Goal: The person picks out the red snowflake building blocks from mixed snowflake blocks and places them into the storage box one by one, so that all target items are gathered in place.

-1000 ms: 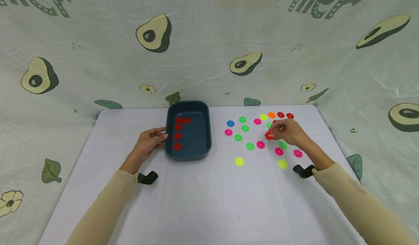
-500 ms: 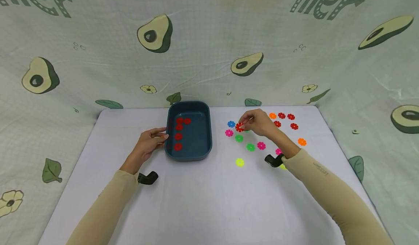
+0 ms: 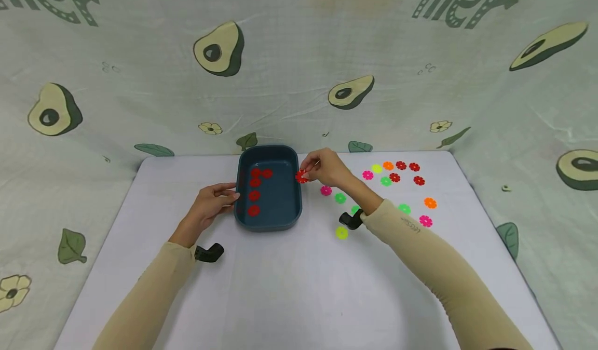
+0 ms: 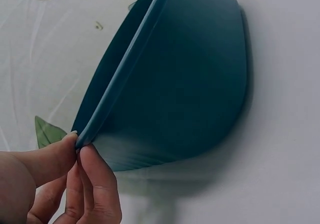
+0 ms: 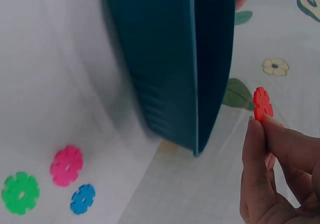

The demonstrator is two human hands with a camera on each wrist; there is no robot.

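A deep dark blue tray stands on the white table, with several red interlocking discs lying along its left part. My left hand pinches the tray's left rim between thumb and forefinger, as the left wrist view shows. At the opposite rim, my right hand pinches a red notched interlocking disc between thumb and forefinger. In the head view this disc overlaps the tray's right rim. Another bit of red shows lower among the right fingers in the right wrist view.
Right of the tray lie loose discs: a blue one, several pink, green, yellow and orange ones, and more red ones. A cloth with avocado prints hangs behind the table.
My right hand has carried the red disc leftward from among the loose discs to the tray's right rim. My left hand has stayed on the left rim.
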